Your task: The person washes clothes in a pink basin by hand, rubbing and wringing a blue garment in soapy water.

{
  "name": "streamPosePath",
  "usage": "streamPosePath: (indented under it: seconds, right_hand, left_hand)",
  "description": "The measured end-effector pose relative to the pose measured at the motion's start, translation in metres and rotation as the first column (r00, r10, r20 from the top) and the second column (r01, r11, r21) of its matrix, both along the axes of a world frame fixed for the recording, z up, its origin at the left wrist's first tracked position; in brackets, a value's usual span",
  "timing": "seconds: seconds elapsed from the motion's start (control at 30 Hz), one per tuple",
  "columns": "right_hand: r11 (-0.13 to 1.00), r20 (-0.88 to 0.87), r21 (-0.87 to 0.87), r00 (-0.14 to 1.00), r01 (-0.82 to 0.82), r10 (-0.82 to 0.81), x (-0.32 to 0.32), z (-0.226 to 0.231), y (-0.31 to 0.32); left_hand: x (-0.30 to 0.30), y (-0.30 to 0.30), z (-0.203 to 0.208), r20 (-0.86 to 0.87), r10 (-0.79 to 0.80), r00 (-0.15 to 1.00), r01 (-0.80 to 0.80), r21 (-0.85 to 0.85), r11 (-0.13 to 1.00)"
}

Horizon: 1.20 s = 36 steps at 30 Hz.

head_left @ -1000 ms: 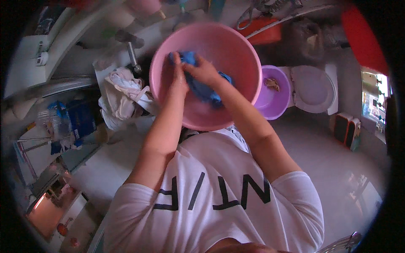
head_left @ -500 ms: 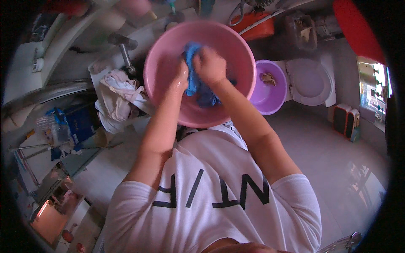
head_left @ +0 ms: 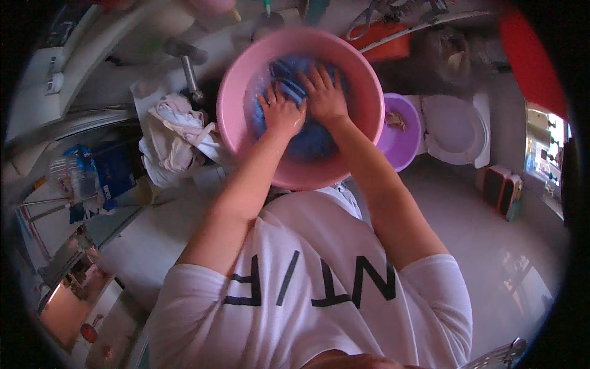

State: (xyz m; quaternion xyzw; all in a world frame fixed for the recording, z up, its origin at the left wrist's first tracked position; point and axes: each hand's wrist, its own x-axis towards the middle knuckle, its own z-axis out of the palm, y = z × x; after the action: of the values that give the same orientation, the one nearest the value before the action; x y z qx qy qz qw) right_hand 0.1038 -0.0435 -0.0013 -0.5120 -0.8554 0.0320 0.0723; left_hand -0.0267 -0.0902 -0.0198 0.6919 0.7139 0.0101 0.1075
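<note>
A wet blue garment (head_left: 310,140) lies spread in the bottom of a large pink basin (head_left: 364,132), with what looks like water around it. My left hand (head_left: 283,115) presses down on the cloth with its fingers stretched apart. Beside it, slightly farther right, my right hand (head_left: 326,98) lies flat on the same garment, fingers spread. Lighter blue stripes show on the cloth between and beyond the two hands. Neither hand grips anything.
A purple basin (head_left: 410,147) holding a small brown item stands right of the pink one, next to a white toilet (head_left: 456,132). Pale crumpled clothes (head_left: 175,138) lie at the left, below a metal faucet (head_left: 189,75). A black-and-orange box (head_left: 499,187) sits by the right wall.
Both hands have let go of the bunched blue cloth and now lie open on it. The garment has gone from gathered up between the hands to spread out in the basin.
</note>
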Motion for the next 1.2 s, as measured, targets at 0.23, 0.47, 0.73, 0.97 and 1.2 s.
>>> streamPosePath:
  seconds: [0.23,0.47,0.73,0.97,1.2]
  right_hand:
    - [0.999,-0.114,-0.015,0.993,-0.033,0.031,-0.003,-0.023,0.011]
    - [0.976,-0.196,-0.065,0.956,0.208,-0.217,0.002,-0.007,0.012]
    - [0.937,-0.176,-0.115,0.921,0.330,-0.346,0.021,-0.007,0.025]
    - [0.767,-0.283,-0.307,0.715,0.564,-0.639,0.022,0.015,0.034]
    - [0.742,-0.576,-0.645,0.522,0.183,-0.629,-0.036,0.017,0.020]
  left_hand:
    - [-0.020,0.010,-0.050,0.172,-0.046,0.984,0.029,0.098,0.995]
    - [-0.022,0.021,0.042,0.080,0.113,0.990,-0.090,-0.243,0.966]
    - [-0.065,0.031,-0.015,0.395,0.340,0.854,-0.312,-0.136,0.940]
    - [-0.058,0.054,0.005,0.618,0.444,0.649,-0.348,-0.277,0.895]
    - [-0.018,0.039,0.049,0.550,0.573,-0.608,0.008,-0.717,0.697]
